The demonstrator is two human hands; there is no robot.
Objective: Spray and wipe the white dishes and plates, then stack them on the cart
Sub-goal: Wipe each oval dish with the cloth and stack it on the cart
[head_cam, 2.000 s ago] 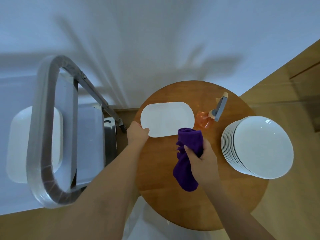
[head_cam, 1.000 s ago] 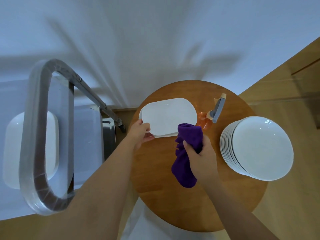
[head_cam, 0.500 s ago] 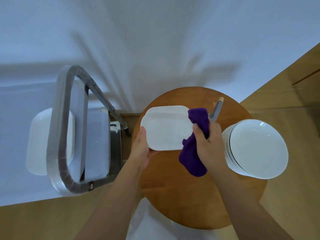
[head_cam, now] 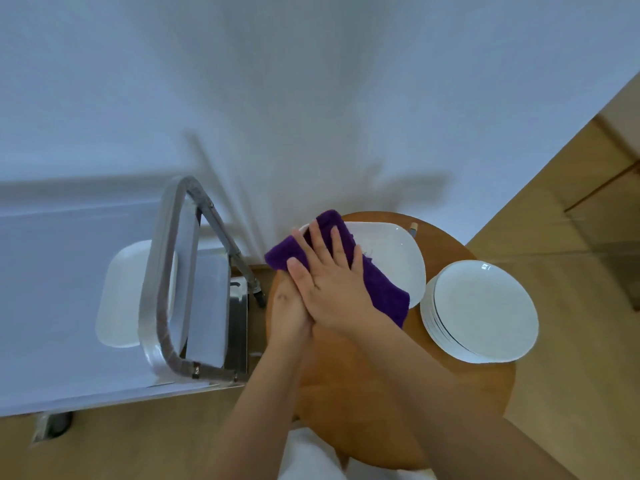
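The wiping step: the right hand (head_cam: 332,285), fingers flat, presses the cloth (head_cam: 377,282) on the dish (head_cam: 394,254); the left hand (head_cam: 289,308) steadies the dish's edge, its grip hidden. Next, the dish goes left onto the cart (head_cam: 162,271).

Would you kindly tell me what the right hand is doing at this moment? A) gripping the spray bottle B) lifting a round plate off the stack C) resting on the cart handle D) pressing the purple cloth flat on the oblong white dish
D: the right hand lies with fingers spread on the purple cloth, which covers part of the oblong white dish.
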